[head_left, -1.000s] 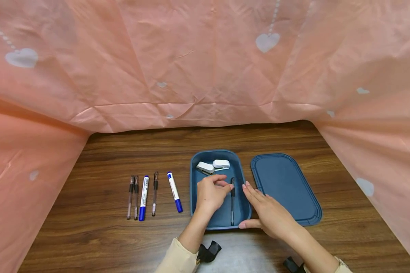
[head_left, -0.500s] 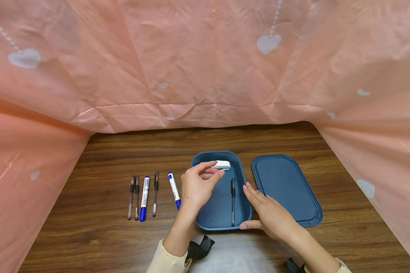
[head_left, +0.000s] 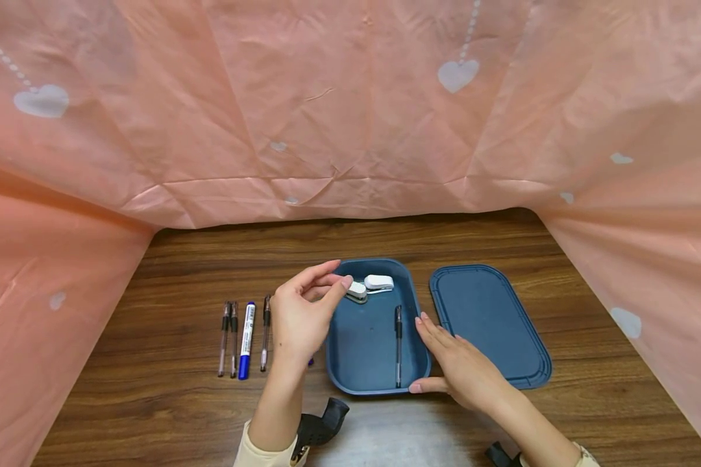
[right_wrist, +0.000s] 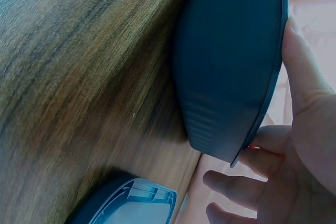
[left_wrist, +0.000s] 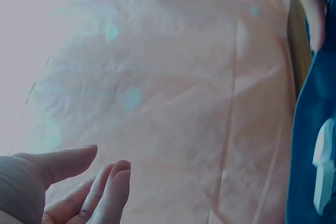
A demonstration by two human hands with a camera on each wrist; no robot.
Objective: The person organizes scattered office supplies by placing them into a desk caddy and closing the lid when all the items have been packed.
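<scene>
A blue box (head_left: pixel 370 350) holds a black gel pen (head_left: pixel 398 347) along its right side and two small white pieces, a left one (head_left: pixel 357 290) and a right one (head_left: pixel 378 282), that look like mini staplers. Above the box's left rim hovers my left hand (head_left: pixel 304 314); in the left wrist view its thumb (left_wrist: pixel 68 163) and fingers stand apart with nothing between them. My right hand (head_left: pixel 464 363) rests against the box's near right corner, straight fingers along the right rim and thumb on the near rim. The right wrist view shows this hand at the box wall (right_wrist: pixel 226 66).
Left of the box lie a blue-and-white marker (head_left: pixel 246 340) and several clear gel pens with black grips, one pen (head_left: pixel 265 344) partly behind my left hand. A second marker is almost wholly hidden by that hand. The blue lid (head_left: pixel 491 324) lies right of the box. Pink cloth (head_left: pixel 350 130) surrounds the wooden table.
My left hand has moved away from the gel pen in the box, leftward and up over the left rim, uncovering the box floor and covering a marker. My right hand stays put.
</scene>
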